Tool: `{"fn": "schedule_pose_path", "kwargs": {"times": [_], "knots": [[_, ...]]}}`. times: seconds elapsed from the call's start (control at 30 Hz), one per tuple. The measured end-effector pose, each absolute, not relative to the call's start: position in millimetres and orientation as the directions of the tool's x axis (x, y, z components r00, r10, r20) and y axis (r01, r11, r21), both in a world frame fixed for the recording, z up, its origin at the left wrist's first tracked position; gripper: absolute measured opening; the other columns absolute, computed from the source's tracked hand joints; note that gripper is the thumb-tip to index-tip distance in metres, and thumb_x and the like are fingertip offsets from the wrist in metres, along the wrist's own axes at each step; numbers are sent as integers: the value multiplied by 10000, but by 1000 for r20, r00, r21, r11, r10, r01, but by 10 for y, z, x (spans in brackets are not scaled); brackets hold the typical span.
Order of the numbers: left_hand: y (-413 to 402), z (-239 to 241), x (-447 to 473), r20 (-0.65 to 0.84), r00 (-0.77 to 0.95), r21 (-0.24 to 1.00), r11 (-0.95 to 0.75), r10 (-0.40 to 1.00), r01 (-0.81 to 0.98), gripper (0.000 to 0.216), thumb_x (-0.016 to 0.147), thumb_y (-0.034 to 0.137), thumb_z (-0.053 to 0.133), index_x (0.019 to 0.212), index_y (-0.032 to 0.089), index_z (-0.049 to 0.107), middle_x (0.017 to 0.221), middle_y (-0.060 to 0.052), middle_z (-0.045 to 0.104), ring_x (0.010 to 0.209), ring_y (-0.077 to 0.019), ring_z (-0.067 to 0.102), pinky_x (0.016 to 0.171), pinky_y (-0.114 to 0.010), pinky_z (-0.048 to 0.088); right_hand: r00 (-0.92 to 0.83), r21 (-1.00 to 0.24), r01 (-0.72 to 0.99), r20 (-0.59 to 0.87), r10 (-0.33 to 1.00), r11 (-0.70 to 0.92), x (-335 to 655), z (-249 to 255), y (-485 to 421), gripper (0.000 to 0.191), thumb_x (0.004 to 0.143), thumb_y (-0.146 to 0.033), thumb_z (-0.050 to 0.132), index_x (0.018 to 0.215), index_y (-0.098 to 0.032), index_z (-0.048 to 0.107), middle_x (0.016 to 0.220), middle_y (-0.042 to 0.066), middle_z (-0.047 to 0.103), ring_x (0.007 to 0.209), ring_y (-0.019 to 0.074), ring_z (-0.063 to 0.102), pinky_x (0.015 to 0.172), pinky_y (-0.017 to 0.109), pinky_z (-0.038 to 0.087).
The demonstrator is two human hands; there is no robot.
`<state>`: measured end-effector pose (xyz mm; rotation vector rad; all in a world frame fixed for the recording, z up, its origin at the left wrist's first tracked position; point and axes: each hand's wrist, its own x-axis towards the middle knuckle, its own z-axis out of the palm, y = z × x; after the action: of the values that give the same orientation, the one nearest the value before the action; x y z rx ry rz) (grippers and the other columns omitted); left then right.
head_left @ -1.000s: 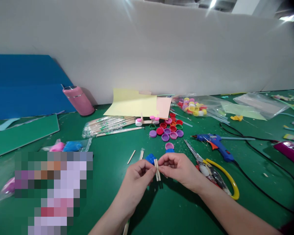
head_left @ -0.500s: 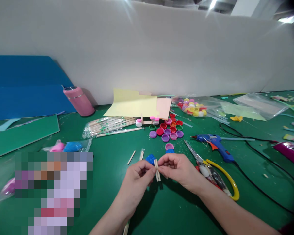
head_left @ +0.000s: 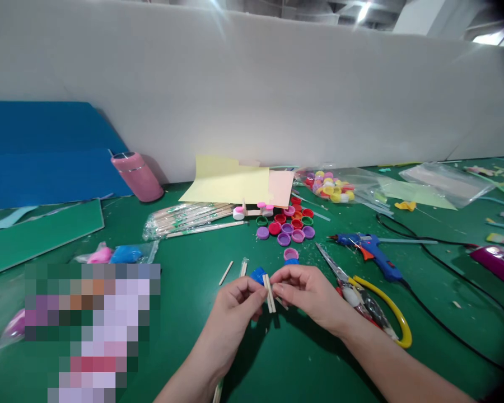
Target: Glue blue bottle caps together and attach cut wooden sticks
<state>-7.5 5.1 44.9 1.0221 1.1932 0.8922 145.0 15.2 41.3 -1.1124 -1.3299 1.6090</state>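
My left hand [head_left: 238, 305] pinches a pair of short pale wooden sticks [head_left: 270, 294], held side by side, between thumb and fingertips. From the other side my right hand [head_left: 311, 291] is closed, its thumb and fingertips at the same sticks. Just behind the fingers shows a blue bottle cap [head_left: 258, 275]; whether it is joined to the sticks is hidden. Beyond my right hand stand a pink cap [head_left: 291, 254] and another blue cap [head_left: 292, 261]. One loose stick [head_left: 225, 273] lies left of the hands.
Scissors [head_left: 331, 263] and yellow-handled pliers [head_left: 403, 322] lie right, near a blue glue gun [head_left: 367, 246] with its cord. Coloured caps [head_left: 287, 228], bagged sticks [head_left: 189, 217], and a small wheeled stick piece [head_left: 252, 211] sit behind. A pink flask [head_left: 138, 176] stands back left.
The pinched sticks have tilted slightly, and the right thumb has drawn back a little to the right. The whole view has shifted slightly; the other objects stay in place.
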Motion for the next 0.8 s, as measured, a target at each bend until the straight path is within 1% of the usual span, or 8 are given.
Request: {"fn": "schedule_pose_path", "kwargs": {"times": [0.13, 0.27, 0.43, 0.57, 0.67, 0.8], "knots": [[67, 403, -109, -312, 216, 922, 350, 925, -166, 183, 708, 242, 606, 565, 148, 541, 485, 50, 467, 479, -69, 369, 479, -196, 277, -340, -983, -44, -151, 928, -176, 1446, 402, 154, 194, 736, -298, 609, 822, -124, 625, 647, -9, 551, 556, 82, 466, 530, 209, 378], [62, 403, -122, -308, 295, 878, 389, 905, -278, 181, 719, 234, 609, 575, 148, 541, 485, 50, 469, 478, -62, 370, 481, -193, 270, -352, -985, -69, -124, 928, -158, 1450, 400, 144, 196, 770, -301, 581, 865, -140, 642, 631, -22, 519, 544, 70, 411, 500, 196, 321], [46, 444, -110, -288, 352, 861, 402, 891, -312, 185, 706, 232, 632, 568, 137, 554, 488, 48, 461, 487, -58, 370, 489, -191, 268, -414, -957, -164, -152, 898, -237, 1457, 409, 135, 231, 762, -318, 597, 907, -146, 648, 655, -13, 538, 527, 59, 399, 492, 189, 301], [32, 434, -119, -269, 410, 844, 418, 871, -335, 188, 701, 233, 638, 563, 138, 554, 485, 42, 466, 486, -63, 377, 482, -195, 263, -476, -930, -239, -137, 869, -278, 1460, 400, 128, 237, 736, -306, 633, 918, -156, 650, 673, -12, 549, 525, 51, 400, 484, 174, 290], [22, 415, -125, -265, 448, 839, 433, 854, -330, 154, 688, 229, 648, 592, 129, 582, 502, 35, 483, 484, -60, 381, 479, -195, 264, -505, -913, -281, -121, 855, -295, 1465, 383, 117, 215, 729, -288, 645, 896, -153, 651, 676, -14, 544, 539, 50, 407, 492, 168, 287], [19, 410, -120, -279, 470, 830, 456, 838, -320, 127, 667, 219, 667, 616, 119, 608, 520, 33, 496, 481, -51, 381, 482, -189, 269, -545, -905, -295, -104, 832, -307, 1470, 366, 107, 191, 719, -276, 656, 846, -134, 636, 689, -6, 554, 575, 63, 443, 517, 175, 297]]}}
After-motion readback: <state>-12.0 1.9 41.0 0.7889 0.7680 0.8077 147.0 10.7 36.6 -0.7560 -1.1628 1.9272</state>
